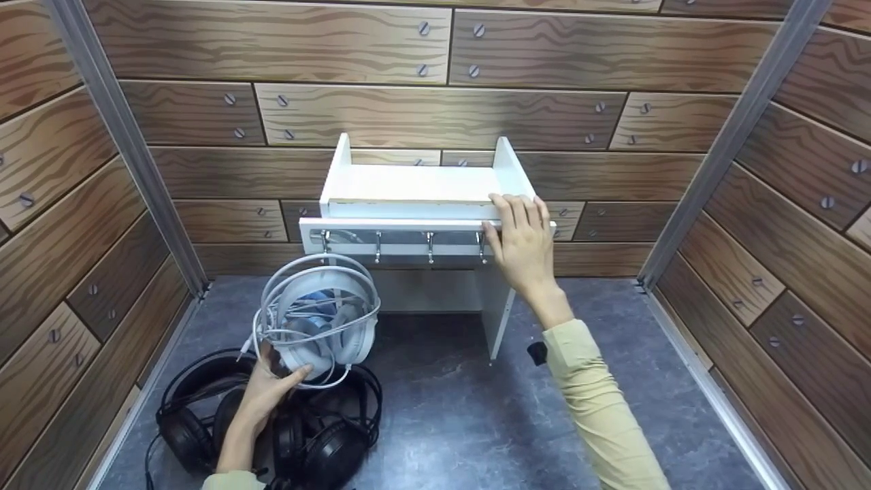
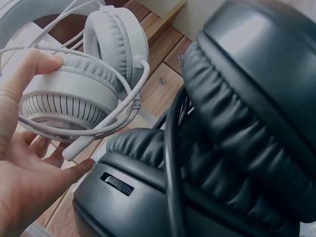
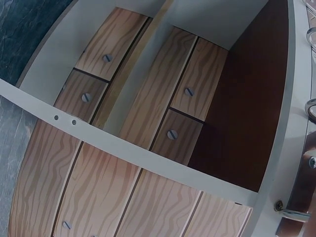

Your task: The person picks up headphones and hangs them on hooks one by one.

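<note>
My left hand [image 1: 264, 391] holds a pair of white headphones [image 1: 357, 337] in front of the left end of a white shelf [image 1: 422, 184]. In the left wrist view the thumb lies on top of one white ear cup [image 2: 69, 101], with fingers below it. The headphones' white cable is wound around them. Along the shelf's front runs a rail [image 1: 401, 224] with several metal hooks [image 1: 430, 246]; the headband overlaps the leftmost hook in the head view. My right hand [image 1: 527, 248] rests on the shelf's front right corner, fingers extended over the top. The right wrist view shows no hand.
Two black headphones [image 1: 333, 452] with cables lie on the grey floor [image 1: 435, 408] at lower left, under and beside my left forearm. A small black object [image 1: 537, 352] lies near my right sleeve. Wood-patterned walls [image 1: 381, 47] with metal corner posts [image 1: 129, 136] enclose the space.
</note>
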`<state>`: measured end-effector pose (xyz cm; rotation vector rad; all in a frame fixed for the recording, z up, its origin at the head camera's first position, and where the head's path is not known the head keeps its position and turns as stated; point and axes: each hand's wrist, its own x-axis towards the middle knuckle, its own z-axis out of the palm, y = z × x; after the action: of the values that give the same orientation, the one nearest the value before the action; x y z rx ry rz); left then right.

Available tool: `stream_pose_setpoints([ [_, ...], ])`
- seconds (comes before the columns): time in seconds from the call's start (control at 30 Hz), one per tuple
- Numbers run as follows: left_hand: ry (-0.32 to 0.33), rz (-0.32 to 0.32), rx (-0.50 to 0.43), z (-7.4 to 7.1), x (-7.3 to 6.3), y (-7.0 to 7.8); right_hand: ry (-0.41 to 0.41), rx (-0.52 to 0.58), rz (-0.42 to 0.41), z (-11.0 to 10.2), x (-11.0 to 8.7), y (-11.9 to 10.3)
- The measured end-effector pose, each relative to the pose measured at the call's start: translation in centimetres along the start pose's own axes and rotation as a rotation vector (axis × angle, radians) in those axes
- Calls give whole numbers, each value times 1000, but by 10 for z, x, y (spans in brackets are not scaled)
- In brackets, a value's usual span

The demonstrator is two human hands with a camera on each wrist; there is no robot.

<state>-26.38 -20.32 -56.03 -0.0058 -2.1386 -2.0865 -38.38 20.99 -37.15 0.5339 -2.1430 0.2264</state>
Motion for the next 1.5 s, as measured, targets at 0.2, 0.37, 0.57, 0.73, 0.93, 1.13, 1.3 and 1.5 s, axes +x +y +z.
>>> stream_pose_setpoints([
  [0.2, -1, -14, -6, -2, 4, -2, 3, 0, -1, 0, 0, 0],
  [0.37, 1, -8, -15, -1, 5, -2, 9, -2, -5, 0, -1, 0],
  [0.57, 56, -42, -72, -1, 7, -5, 12, 2, -8, -1, 0, -1],
  [0.73, 67, -85, -89, 1, 9, -5, 15, -1, -10, -1, -1, -1],
  [0.93, 79, -96, -102, 5, 9, -6, 16, 2, -14, 0, -1, -1],
  [1.13, 112, -102, -117, 3, 7, -9, 32, 4, -17, 0, -2, 0],
  [1.3, 146, -89, -74, 5, 4, -10, 58, 13, -21, 1, -1, 0],
  [1.5, 213, -42, -17, 7, -1, -6, 50, 8, -22, 1, 0, 0],
])
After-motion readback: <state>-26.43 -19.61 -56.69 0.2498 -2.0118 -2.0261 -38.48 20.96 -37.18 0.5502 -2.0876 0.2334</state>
